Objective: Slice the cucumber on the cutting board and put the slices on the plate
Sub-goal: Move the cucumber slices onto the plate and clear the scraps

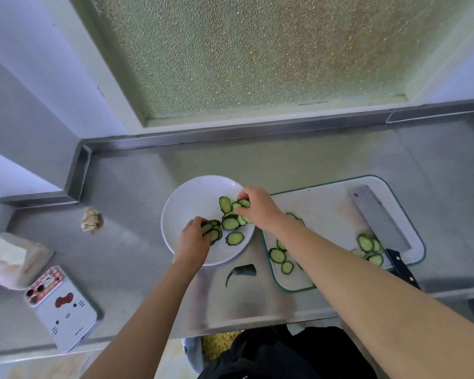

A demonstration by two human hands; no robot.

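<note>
Overhead, left hand (193, 237) gripping cucumber slices (214, 231), right hand (257, 207) pinching more above plate (192, 198), phone case (66, 310) lettering seemingly illegible.

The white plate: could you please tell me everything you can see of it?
The white plate is round, shallow and glossy, ceramic by the look of it. It sits flat on the steel counter, close beside the cutting board, on that board's left. Cucumber slices lie scattered on its right half, and its left half is bare. The left hand holds a stack of slices at its near side; the right hand holds more above its right edge.
</note>
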